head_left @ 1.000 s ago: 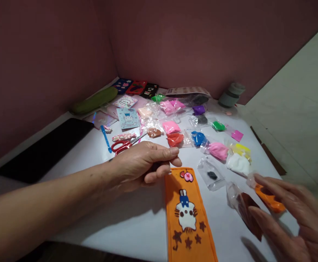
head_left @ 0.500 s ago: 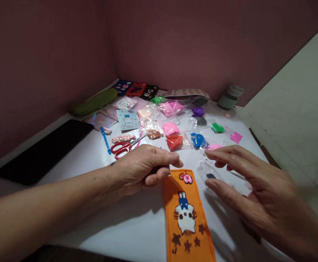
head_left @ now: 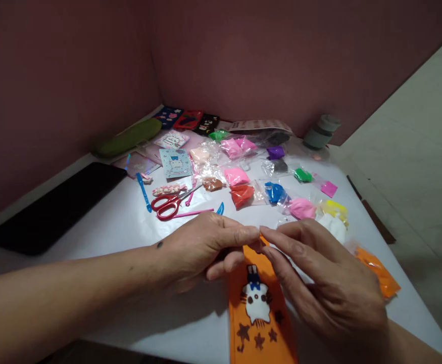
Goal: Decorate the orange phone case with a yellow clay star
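Observation:
My left hand (head_left: 221,245) is closed, with its thumb pressed toward the curled fingers. My right hand (head_left: 319,273) brings its thumb and index finger together at the left hand's fingertips. Whatever lies between those fingertips is too small or hidden to name. Both hands are above the top end of an orange strip (head_left: 256,349), which lies lengthwise toward me. It bears a white cat figure (head_left: 257,306) in blue, upside down from here, and several dark stars (head_left: 259,340). The fingers cover the pink design at its far end.
Beyond the hands lie red-handled scissors (head_left: 167,205), a blue tool (head_left: 144,193) and clear bags of coloured clay, including red (head_left: 242,195) and orange (head_left: 379,273). A black phone-like slab (head_left: 57,207) lies left. A jar (head_left: 322,132) stands near the wall.
My right hand has moved left and closed its spread fingers to a pinch at my left fingertips. Yellow, white and orange clay bags now show behind it. My left hand shifted slightly right.

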{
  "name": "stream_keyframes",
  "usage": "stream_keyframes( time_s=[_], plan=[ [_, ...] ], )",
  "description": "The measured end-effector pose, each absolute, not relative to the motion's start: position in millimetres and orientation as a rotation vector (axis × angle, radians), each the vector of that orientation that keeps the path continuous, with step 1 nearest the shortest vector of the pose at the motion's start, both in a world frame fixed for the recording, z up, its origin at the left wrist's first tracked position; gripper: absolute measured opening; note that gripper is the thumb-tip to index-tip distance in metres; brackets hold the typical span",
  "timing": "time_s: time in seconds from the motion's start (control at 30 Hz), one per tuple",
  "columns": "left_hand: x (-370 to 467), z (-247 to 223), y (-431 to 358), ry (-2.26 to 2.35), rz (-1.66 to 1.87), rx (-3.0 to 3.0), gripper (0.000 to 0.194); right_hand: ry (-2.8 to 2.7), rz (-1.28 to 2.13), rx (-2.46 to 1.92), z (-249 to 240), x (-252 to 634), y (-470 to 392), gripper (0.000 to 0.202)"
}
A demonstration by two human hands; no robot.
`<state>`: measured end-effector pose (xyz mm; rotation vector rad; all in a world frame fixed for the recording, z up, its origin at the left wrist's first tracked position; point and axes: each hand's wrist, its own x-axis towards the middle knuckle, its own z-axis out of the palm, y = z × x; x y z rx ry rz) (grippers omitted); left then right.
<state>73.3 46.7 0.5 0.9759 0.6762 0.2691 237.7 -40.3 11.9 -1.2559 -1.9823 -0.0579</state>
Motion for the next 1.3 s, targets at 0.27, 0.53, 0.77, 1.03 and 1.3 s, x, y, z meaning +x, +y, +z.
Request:
stream_keyframes(
  time_s=[0.27, 0.53, 0.77, 1.03, 1.3],
  plan=[
    [75.5, -1.9, 42.7, 0.676, 0.326, 0.954, 0.042, -1.944, -0.010, -1.212, 3.8, 233.8, -42.4, 0.025],
    [75.0, -5.7, 40.3, 0.641, 0.296, 0.893, 0.044, -1.724, 0.175, -1.325, -4.4, 229.2, -44.2, 0.022],
    [75.5, -3.7, 39.1, 0.632, 0.304, 0.876, 0.039, -1.446, 0.533, -1.350, -0.2, 229.5, -46.9, 0.015],
    [73.3, -2.2, 47.7, 0.649, 0.348, 0.884, 0.027, -0.965, 1.067, -1.250, 9.5, 240.6, -30.7, 0.002],
    [72.5, -7.0, 49.3, 0.650, 0.354, 0.871, 0.027, -0.670, 1.365, -1.222, 7.9, 245.9, -26.3, 0.018]
  ],
)
